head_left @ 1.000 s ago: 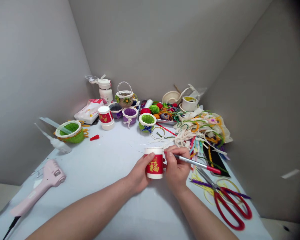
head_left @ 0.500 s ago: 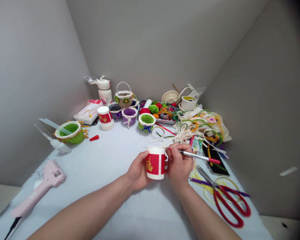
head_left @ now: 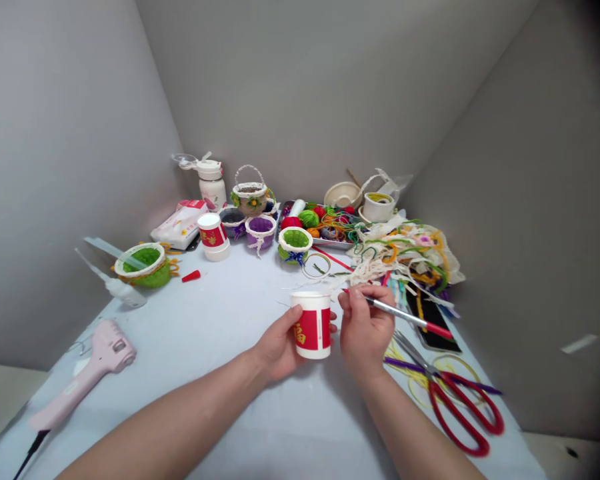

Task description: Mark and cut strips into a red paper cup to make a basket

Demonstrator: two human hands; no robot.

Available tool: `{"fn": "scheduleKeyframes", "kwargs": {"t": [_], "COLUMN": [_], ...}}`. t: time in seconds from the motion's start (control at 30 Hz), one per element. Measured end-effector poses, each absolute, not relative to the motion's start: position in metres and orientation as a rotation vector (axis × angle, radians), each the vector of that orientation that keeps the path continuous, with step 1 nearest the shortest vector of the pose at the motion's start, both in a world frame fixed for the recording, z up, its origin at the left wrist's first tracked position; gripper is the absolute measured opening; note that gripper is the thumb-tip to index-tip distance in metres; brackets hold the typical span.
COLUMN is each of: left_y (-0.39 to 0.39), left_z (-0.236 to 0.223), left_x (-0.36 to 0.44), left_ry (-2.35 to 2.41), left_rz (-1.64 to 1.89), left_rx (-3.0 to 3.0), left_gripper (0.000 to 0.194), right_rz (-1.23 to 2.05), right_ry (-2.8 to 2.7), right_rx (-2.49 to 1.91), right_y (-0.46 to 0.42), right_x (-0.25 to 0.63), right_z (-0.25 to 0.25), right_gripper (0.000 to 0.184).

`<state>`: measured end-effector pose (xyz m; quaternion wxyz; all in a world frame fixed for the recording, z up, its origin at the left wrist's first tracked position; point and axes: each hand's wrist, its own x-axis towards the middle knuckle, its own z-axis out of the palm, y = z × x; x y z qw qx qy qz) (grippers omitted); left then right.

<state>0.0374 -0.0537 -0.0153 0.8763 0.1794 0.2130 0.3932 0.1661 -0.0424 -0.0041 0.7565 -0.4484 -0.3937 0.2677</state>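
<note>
My left hand (head_left: 281, 345) is wrapped around a white paper cup (head_left: 312, 333) with a red band and gold lettering, held upright above the table. Its thumb presses the near left side, and fingertips show behind the right edge. Just right of the cup, my right hand (head_left: 366, 328) grips a silver marker pen (head_left: 397, 312) with a red end. The marker's tip points left toward the cup's rim, with a small gap between them. A small red pen cap (head_left: 191, 276) lies on the table to the left.
A pink glue gun (head_left: 87, 373) lies at left, near a green basket (head_left: 147, 267) and a white squeeze bottle (head_left: 125, 292). Red-handled scissors (head_left: 445, 387) rest at right. Farther back are another cup (head_left: 213, 233), small woven baskets (head_left: 260, 232), a yarn tray (head_left: 325, 241) and tangled yarn (head_left: 405, 250).
My right hand and the marker have moved right, away from the cup's rim. The cup has turned slightly in my left hand, so its gold lettering shows less.
</note>
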Motion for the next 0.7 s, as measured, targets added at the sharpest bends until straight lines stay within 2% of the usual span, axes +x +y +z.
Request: {"fn": "scheduleKeyframes", "kwargs": {"t": [0.2,0.47,0.7], "left_y": [-0.054,-0.057,-0.06], "left_z": [-0.014,-0.011,-0.026], "left_x": [0.04,0.043,0.042], "left_ry": [0.486,0.633,0.999], "left_rz": [1.009,1.138,1.233], "left_rx": [0.521,0.936,1.56], "left_gripper": [0.07,0.082,0.078], "right_rz": [0.496,0.611,0.688], "right_ry": [-0.9,-0.844,-0.829], "right_rx": [-0.991,-1.17,-1.24], "right_y": [-0.043,-0.07,-0.089], "right_x": [0.17,0.183,0.187], "right_z": [-0.001,-0.022,-0.038], "right_gripper": [0.014,0.018,0.017]}}
